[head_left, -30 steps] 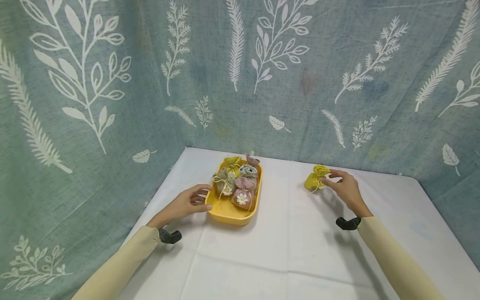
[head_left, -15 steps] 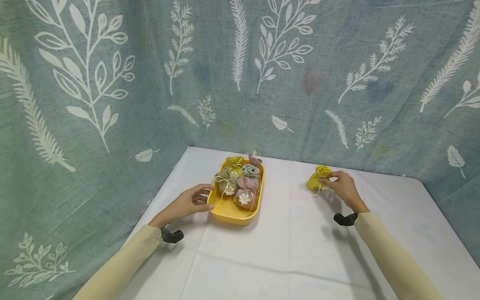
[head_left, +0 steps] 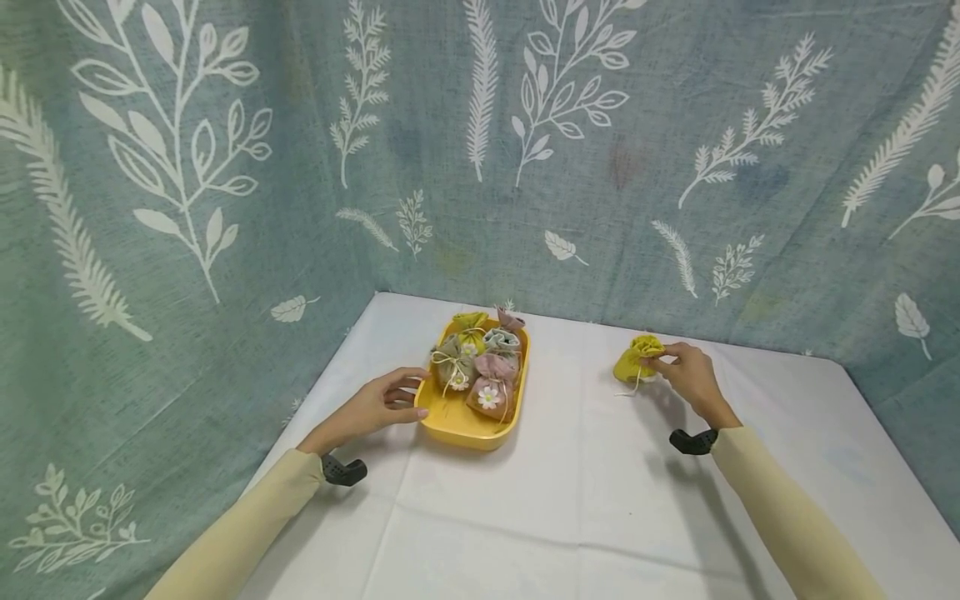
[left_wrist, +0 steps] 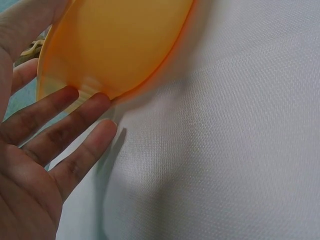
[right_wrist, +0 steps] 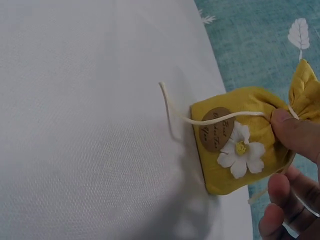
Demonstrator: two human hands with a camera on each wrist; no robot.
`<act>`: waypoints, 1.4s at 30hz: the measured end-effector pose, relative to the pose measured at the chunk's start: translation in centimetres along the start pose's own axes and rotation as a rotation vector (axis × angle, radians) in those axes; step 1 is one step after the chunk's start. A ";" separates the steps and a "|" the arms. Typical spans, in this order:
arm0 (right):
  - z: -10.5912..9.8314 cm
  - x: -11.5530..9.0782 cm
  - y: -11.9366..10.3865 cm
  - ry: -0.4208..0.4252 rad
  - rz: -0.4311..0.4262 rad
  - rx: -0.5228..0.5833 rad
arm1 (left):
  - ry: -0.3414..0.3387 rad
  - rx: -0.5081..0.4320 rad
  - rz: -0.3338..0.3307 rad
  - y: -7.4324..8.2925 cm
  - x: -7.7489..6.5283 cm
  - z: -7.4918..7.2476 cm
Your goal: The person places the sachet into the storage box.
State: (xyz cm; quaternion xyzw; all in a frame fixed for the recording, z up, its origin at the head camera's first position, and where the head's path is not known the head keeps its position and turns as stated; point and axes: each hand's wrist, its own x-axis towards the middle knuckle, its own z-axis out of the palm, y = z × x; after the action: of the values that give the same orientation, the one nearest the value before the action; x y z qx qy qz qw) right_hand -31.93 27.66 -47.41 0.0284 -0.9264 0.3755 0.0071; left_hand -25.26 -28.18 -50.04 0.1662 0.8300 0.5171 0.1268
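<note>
In the head view my right hand (head_left: pixel 693 379) pinches the gathered neck of a yellow drawstring pouch (head_left: pixel 632 365) at the back right of the table. The right wrist view shows the thumb on the pouch's neck, a white fabric flower and a round brown label on the pouch (right_wrist: pixel 250 105), and a loose cream cord end. The pouch's base is at the white cloth. My left hand (head_left: pixel 378 404) rests against the left side of a yellow plastic tray (head_left: pixel 457 435). Its fingers (left_wrist: pixel 82 120) lie nearly straight along the tray's outer wall (left_wrist: pixel 120 45).
Several pouches stand in the tray: a pink-brown one (head_left: pixel 491 396), an olive one (head_left: pixel 452 367), a yellow one (head_left: pixel 470 333) and a pale one (head_left: pixel 501 343) among them. A leaf-patterned curtain (head_left: pixel 480 208) borders the white-covered table (head_left: pixel 525 517) at back and left.
The camera view has shifted slightly. My right hand has stayed at the yellow pouch's neck, and the pouch's top tilts a little differently. The left hand and the tray remain together.
</note>
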 end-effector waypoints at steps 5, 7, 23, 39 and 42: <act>0.1 -0.5 -0.1 0.021 -0.034 -0.013 | -0.005 0.004 0.004 0.1 -0.1 0.0; 0.2 -0.6 -0.3 0.029 -0.049 -0.027 | -0.005 0.001 0.008 0.1 -0.1 0.1; 0.6 -1.9 -3.9 0.067 -0.113 -0.003 | 0.014 0.011 -0.008 0.4 -0.2 0.0; 1.4 -3.3 -8.4 0.035 -0.210 0.020 | -0.005 -0.006 0.016 0.2 0.0 0.1; 1.6 -3.6 -9.1 0.039 -0.233 0.018 | -0.003 -0.002 0.014 0.1 0.0 0.0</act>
State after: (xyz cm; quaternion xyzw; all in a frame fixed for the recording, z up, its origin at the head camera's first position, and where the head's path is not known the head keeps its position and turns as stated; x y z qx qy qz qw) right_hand -27.76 20.20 -42.32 0.1289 -0.9131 0.3807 0.0683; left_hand -25.19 -28.11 -49.96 0.1728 0.8282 0.5184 0.1246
